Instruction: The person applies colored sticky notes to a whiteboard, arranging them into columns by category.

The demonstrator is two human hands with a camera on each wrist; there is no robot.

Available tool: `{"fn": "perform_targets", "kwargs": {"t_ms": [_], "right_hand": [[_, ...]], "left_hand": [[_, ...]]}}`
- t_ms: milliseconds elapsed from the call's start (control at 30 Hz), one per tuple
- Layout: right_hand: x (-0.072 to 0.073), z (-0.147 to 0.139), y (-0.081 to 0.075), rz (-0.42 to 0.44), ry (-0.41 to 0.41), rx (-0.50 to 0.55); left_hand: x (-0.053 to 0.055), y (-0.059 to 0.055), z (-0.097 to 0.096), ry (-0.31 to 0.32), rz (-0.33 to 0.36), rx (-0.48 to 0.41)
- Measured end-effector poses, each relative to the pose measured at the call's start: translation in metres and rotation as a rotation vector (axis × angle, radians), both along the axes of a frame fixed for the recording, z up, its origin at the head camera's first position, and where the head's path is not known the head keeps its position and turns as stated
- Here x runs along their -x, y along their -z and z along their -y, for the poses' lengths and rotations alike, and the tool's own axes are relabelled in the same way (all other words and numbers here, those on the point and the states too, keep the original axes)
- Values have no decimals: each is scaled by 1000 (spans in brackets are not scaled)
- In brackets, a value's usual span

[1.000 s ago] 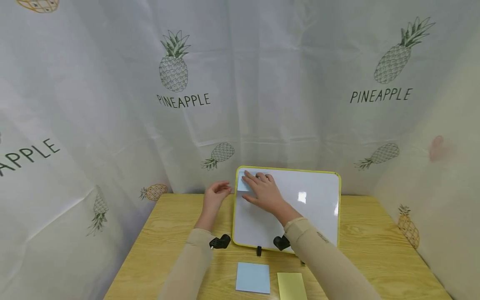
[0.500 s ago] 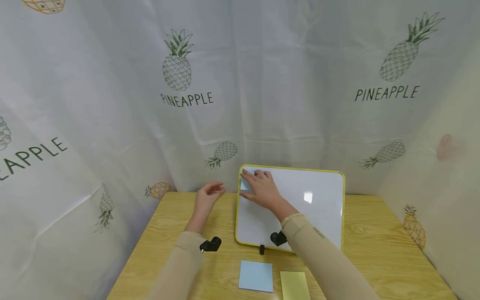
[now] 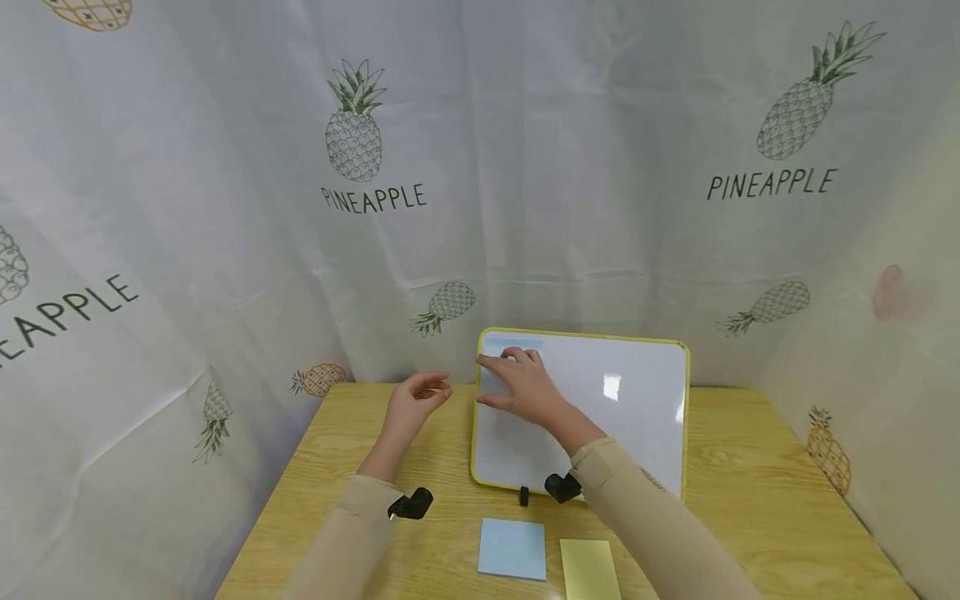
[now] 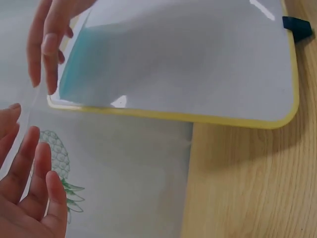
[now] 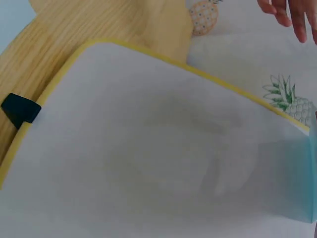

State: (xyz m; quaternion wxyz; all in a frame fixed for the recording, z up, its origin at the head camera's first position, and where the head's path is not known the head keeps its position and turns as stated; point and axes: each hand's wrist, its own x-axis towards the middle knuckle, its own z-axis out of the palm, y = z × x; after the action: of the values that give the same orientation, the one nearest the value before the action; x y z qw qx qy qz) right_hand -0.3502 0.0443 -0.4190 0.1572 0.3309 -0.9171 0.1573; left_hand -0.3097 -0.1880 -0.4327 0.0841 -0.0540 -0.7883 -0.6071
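My head view looks forward and down from over the near side of the table [image 3: 750, 467], farthest back, taking in whiteboard [image 3: 637, 408] and pineapple-print curtain [image 3: 555, 208]. My left wrist view sits close, turned sideways, facing the board's left edge; my right one hangs near its face. All three share its lower left corner and black foot [image 4: 297, 28].

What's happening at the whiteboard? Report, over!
Left hand beside whiteboard. Right hand at its upper left. Blue note near board's top edge, partly hidden behind right hand.
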Motion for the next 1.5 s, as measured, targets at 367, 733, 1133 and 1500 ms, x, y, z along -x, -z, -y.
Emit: {"fn": "perform_targets", "kwargs": {"t_ms": [367,733,1133,1500], "right_hand": [[-37,-26,14,-26,-71,219],[-74,-40,46,11,-105,271],[-106,-50,103,86,-151,263],[-136,-52,140,203,-167,154]], "left_hand": [[-23,7,-7,112,-40,125],[-57,43,-20,224,-7,270],[-75,89,-31,358,35,294],[-97,115,-37,447,155,281]]}}
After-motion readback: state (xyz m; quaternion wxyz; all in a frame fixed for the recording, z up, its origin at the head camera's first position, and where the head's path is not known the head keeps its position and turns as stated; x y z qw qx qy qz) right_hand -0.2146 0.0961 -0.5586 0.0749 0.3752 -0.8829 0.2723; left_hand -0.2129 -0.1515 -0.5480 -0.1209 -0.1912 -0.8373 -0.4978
